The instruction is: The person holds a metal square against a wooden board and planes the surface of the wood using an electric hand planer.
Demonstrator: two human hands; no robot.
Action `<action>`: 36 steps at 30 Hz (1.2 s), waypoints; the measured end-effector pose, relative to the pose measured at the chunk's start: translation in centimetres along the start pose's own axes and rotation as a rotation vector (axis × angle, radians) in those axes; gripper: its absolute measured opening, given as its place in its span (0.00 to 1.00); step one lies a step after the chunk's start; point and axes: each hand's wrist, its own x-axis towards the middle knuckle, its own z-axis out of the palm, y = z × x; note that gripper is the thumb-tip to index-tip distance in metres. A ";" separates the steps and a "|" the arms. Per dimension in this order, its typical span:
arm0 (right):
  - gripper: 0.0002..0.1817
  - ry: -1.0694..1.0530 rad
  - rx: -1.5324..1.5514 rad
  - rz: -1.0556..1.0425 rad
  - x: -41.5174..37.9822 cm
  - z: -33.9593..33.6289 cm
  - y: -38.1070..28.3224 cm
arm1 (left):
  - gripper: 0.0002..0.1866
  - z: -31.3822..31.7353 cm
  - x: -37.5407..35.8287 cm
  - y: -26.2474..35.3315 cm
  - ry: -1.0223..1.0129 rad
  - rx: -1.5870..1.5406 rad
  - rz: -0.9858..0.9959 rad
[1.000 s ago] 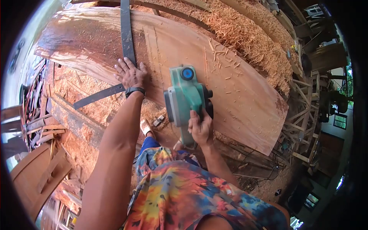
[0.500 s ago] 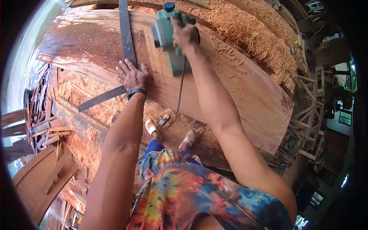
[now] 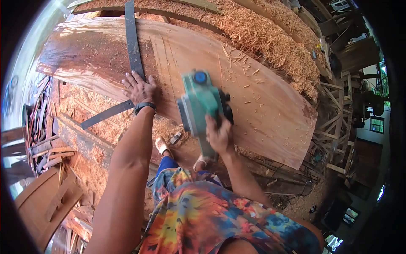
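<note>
A long wooden slab (image 3: 270, 114) lies across the view, dark and rough at its left part, paler on the right with loose shavings. My right hand (image 3: 220, 134) is wrapped round the handle of a green power planer (image 3: 203, 106), which is slightly blurred and reaches over the slab's near edge. Over the left part of the slab runs a dark flat strip (image 3: 133, 40). My left hand (image 3: 140, 89) lies on the slab's near edge with its fingers spread, over the strip's lower end. Another dark strip (image 3: 105, 114) sticks out below that hand.
Heaped shavings (image 3: 275, 34) lie beyond the slab. Scrap wood (image 3: 57, 154) is piled at the left, near a curved board (image 3: 42, 203). A wooden frame (image 3: 338, 122) stands at the right. Below the slab are my feet, a small metal object (image 3: 176, 137) and cables (image 3: 296, 182).
My right hand has drawn the planer back toward my body, from the slab's far edge to its near edge. My left hand stays on the slab. The view has shifted slightly.
</note>
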 end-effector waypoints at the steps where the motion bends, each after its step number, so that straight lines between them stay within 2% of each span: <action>1: 0.21 0.006 0.017 -0.005 -0.7 -0.2 0.1 | 0.42 -0.1 0.0 0.0 -0.001 -0.002 -0.001; 6: 0.21 0.024 0.012 -0.003 0.3 0.1 -0.3 | 0.42 0.1 0.0 -0.1 0.004 0.005 0.000; 11: 0.25 0.010 -0.076 0.020 10.0 2.6 -2.1 | 0.42 0.9 0.1 -0.4 0.012 0.022 0.005; 18: 0.31 0.059 -0.092 -0.250 28.2 9.5 -5.4 | 0.43 0.8 0.1 -0.4 0.019 0.025 0.007; 22: 0.34 0.016 -0.020 -0.225 32.2 11.2 -8.0 | 0.44 1.3 0.4 -0.6 0.044 0.008 0.019; 24: 0.34 -0.010 -0.030 -0.105 30.8 10.6 -9.3 | 0.44 1.5 0.4 -0.8 0.039 0.015 0.021; 28: 0.29 -0.062 0.038 -0.062 26.2 8.3 -6.5 | 0.44 1.0 0.4 -0.7 0.020 0.003 0.017; 29: 0.37 -0.111 -0.009 -0.103 24.6 7.2 -5.0 | 0.44 0.9 0.2 -0.7 0.018 0.003 0.017; 31: 0.33 -0.086 -0.055 -0.132 19.3 5.0 -2.4 | 0.44 0.6 0.3 -0.4 0.024 -0.004 0.016; 36: 0.20 -0.136 0.038 -0.026 0.5 -2.6 2.5 | 0.43 -0.1 0.2 0.1 -0.005 -0.013 -0.006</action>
